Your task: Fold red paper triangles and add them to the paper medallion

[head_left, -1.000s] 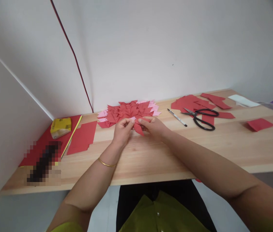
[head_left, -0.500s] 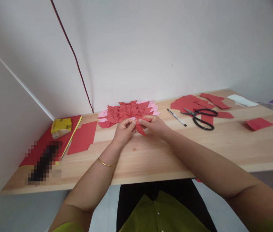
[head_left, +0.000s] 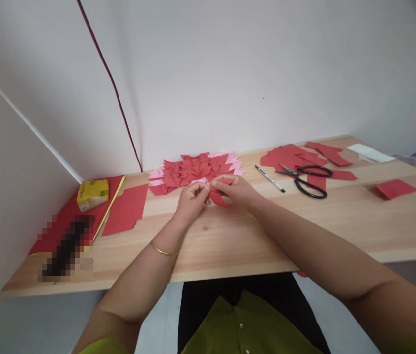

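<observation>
Between my two hands is a piece of red folded paper (head_left: 218,199), its pointed end hanging down toward me. My left hand (head_left: 192,200) pinches its left side with thumb and forefinger. From the right, my right hand (head_left: 238,191) grips the same paper, thumb on top; part of the paper is hidden behind the fingers. Just beyond my hands lies a heap of red folded paper pieces (head_left: 193,169), with pink folded pieces (head_left: 234,163) around its edges.
Right of the heap are a pen (head_left: 270,178), black-handled scissors (head_left: 306,178), cut red paper (head_left: 285,155), a white sheet (head_left: 368,152) and a folded red square (head_left: 396,189). At left lie red sheets (head_left: 127,209) and a yellow packet (head_left: 93,195). A wall (head_left: 208,88) stands behind the wooden table (head_left: 208,250).
My hands have shifted slightly to the right with the red paper. Its pointed end has swung a little right. Everything else on the table stays put.
</observation>
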### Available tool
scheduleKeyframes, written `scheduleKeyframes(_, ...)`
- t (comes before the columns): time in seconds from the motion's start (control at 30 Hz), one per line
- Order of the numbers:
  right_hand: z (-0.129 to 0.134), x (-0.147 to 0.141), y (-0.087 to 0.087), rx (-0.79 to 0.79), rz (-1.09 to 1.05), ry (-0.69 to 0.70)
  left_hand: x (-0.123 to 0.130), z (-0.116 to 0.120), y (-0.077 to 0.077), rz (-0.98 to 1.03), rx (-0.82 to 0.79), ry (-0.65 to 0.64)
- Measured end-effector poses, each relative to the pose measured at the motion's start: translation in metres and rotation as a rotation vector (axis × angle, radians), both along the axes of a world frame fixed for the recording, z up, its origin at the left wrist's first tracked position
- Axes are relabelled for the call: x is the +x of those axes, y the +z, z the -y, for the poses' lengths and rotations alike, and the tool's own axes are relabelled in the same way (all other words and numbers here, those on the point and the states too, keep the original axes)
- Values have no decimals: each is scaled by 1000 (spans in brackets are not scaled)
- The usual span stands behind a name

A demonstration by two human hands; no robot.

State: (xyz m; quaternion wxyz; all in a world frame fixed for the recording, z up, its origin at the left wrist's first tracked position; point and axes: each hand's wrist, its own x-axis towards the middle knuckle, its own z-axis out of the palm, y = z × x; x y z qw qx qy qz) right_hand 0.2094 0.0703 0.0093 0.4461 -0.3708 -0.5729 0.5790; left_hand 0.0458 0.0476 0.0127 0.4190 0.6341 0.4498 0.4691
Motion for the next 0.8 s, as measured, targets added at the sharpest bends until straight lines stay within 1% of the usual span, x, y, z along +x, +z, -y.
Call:
scheduleKeyframes(0.2,-4,3,-2,78,127,-47,1,1,1,8,-32,-16)
scheduleKeyframes(0.33,-2,1,-3,33,72,-10,1,0,0,6,-21,15)
scheduleKeyframes(0.47,2,-1,0,5,38,39,1,-2,-4,1,-1,35)
scheduleKeyframes(0.63,3,-3,3,-18,51,-4,2,-4,-8,18,-23,37)
scheduleKeyframes(0.7,3,-3,2,3,76,-28,2,-4,-9,12,-29,51)
scheduleKeyframes(0.8,2,-3,2,77,138,-70,3,-4,-9,2,-45,68)
